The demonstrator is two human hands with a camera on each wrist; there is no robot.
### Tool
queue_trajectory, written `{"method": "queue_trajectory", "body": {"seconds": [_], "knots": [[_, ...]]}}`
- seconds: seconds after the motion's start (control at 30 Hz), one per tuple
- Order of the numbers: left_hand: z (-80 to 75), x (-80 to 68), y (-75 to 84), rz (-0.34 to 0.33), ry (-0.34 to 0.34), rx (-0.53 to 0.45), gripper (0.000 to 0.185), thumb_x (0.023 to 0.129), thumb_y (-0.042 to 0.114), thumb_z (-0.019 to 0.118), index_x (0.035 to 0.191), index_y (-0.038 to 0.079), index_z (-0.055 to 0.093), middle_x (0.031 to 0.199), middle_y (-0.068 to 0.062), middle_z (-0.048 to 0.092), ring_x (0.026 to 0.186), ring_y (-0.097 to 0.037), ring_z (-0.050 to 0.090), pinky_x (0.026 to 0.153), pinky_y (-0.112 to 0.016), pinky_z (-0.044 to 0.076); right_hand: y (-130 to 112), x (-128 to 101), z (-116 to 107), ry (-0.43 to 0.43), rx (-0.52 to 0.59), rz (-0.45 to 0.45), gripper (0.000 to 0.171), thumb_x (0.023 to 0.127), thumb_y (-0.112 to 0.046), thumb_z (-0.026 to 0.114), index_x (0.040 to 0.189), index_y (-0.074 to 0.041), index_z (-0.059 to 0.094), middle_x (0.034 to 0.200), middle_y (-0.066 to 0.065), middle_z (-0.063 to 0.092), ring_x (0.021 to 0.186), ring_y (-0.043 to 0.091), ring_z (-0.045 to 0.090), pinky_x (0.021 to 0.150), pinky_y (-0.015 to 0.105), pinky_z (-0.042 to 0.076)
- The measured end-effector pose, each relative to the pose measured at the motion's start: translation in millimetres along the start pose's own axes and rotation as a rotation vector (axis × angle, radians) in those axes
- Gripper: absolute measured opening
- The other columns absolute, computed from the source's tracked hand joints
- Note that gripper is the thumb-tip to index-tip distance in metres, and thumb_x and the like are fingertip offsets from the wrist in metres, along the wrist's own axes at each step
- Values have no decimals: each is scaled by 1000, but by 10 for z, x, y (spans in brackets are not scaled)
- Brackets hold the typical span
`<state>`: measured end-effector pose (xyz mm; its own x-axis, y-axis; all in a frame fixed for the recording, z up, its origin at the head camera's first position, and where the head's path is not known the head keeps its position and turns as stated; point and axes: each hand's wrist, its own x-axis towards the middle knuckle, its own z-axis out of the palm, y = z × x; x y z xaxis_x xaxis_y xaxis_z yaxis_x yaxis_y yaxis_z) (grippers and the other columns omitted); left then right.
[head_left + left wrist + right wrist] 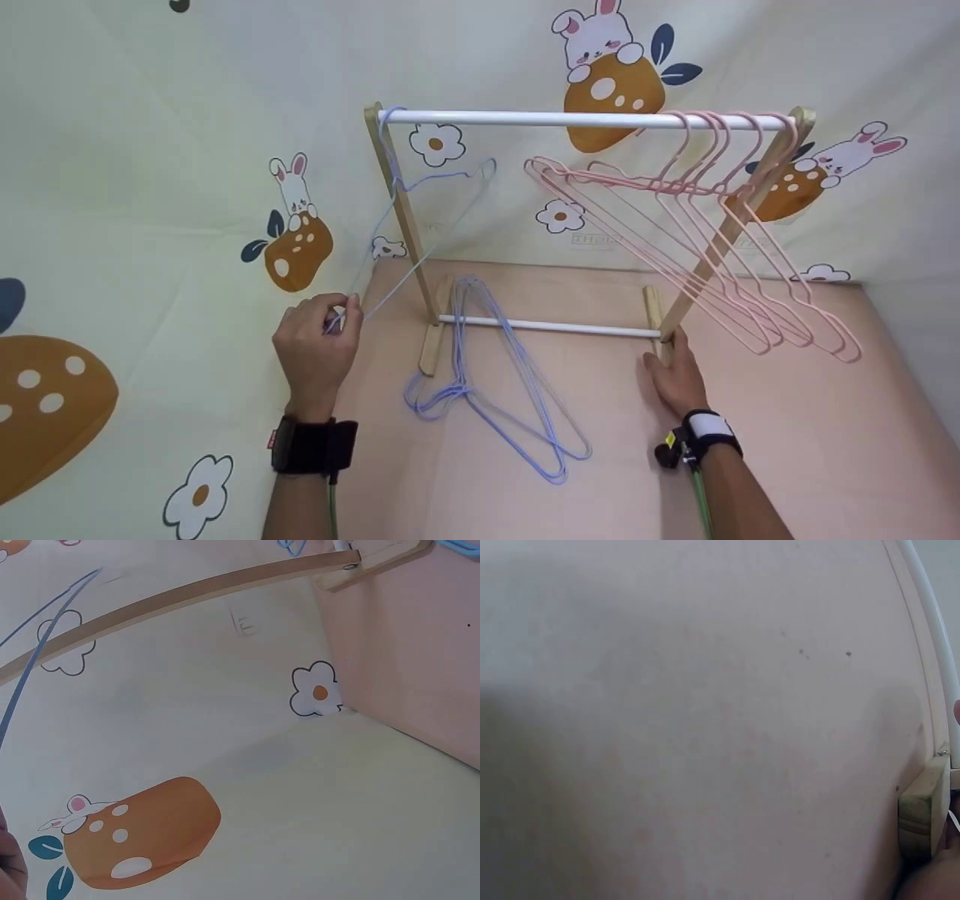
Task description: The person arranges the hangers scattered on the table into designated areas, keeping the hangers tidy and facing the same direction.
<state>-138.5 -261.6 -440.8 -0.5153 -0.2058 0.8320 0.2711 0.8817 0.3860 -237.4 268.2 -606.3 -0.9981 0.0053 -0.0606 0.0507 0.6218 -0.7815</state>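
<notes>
A blue wire hanger hangs by its hook at the left end of the white rail of a small wooden-sided rack. My left hand pinches its near corner between thumb and fingers, left of the rack's left post. In the left wrist view, part of the hanger crosses the post. Down at the rack's right foot, my right hand grips the wood at the base of the post. The right wrist view shows the foot's end, with the fingers mostly out of frame.
Several pink hangers hang at the rail's right end. Several blue hangers lie stacked on the pink surface, by the left foot. A lower white bar joins the sides. Printed cloth walls stand close behind and left.
</notes>
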Motion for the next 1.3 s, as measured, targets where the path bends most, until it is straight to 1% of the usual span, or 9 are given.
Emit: {"method": "queue_trajectory", "body": {"seconds": [0.1, 0.33, 0.53, 0.63, 0.77, 0.9, 1.0, 1.17, 1.3], "knots": [[-7, -26, 2, -7, -5, 8, 23, 97, 14, 81, 96, -8, 79, 86, -21, 79, 70, -39, 72, 62, -50, 53, 3, -15, -1, -4, 0, 3, 82, 110, -18, 58, 174, 1, 10, 173, 37, 26, 162, 49, 24, 131, 59, 19], [-23, -80, -14, -35, -6, -2, 25, 96, 17, 83, 106, -6, 78, 87, -18, 74, 79, -35, 70, 70, -49, 54, -19, -47, -10, -14, 3, 15, 81, 110, -19, 58, 174, 0, 11, 173, 37, 25, 162, 50, 24, 130, 60, 19], [-28, -102, -26, -80, -17, -15, 33, 95, 18, 85, 118, -4, 75, 108, -18, 76, 101, -35, 73, 90, -46, 59, 3, -49, 3, 9, 7, -1, 80, 109, -18, 59, 172, 1, 15, 171, 38, 29, 161, 51, 26, 129, 62, 21], [-40, -87, -8, -92, -15, -20, 37, 95, 18, 85, 122, -4, 74, 118, -20, 75, 110, -37, 71, 97, -49, 59, 20, -43, 7, 9, 7, -1, 82, 108, -18, 59, 173, 1, 13, 171, 38, 28, 160, 52, 25, 129, 62, 20], [-54, -45, 58, -96, -3, -42, 42, 94, 18, 85, 126, -4, 72, 127, -21, 72, 119, -40, 68, 102, -55, 57, 36, -21, 8, 1, 10, 7, 84, 109, -19, 59, 174, 1, 10, 172, 38, 27, 161, 52, 24, 129, 63, 19], [-44, 1, 156, -65, 1, -69, 43, 94, 21, 83, 128, -3, 71, 132, -21, 70, 123, -40, 64, 103, -52, 54, 56, 1, 11, 13, 14, -14, 82, 108, -19, 59, 173, 1, 13, 171, 36, 30, 160, 49, 27, 129, 60, 22], [-16, 9, 247, -31, 7, -98, 41, 95, 23, 80, 126, -2, 73, 132, -19, 70, 123, -41, 63, 102, -48, 50, 57, 1, 10, 13, 14, -23, 82, 108, -18, 58, 174, 0, 12, 172, 35, 29, 161, 48, 27, 130, 59, 22], [81, -58, 421, 35, 9, -133, 38, 95, 24, 78, 124, -1, 75, 131, -18, 71, 123, -41, 64, 109, -45, 49, -2, -20, -2, -10, 9, 2, 86, 109, -18, 58, 175, -1, 6, 174, 35, 24, 163, 48, 22, 131, 60, 19], [194, -140, 514, 82, -13, -158, 36, 94, 21, 78, 123, -1, 75, 129, -20, 72, 122, -41, 65, 110, -45, 49, -27, -13, -3, -16, 4, 19, 86, 109, -19, 57, 175, -1, 4, 176, 34, 21, 164, 48, 18, 131, 61, 16]]}}
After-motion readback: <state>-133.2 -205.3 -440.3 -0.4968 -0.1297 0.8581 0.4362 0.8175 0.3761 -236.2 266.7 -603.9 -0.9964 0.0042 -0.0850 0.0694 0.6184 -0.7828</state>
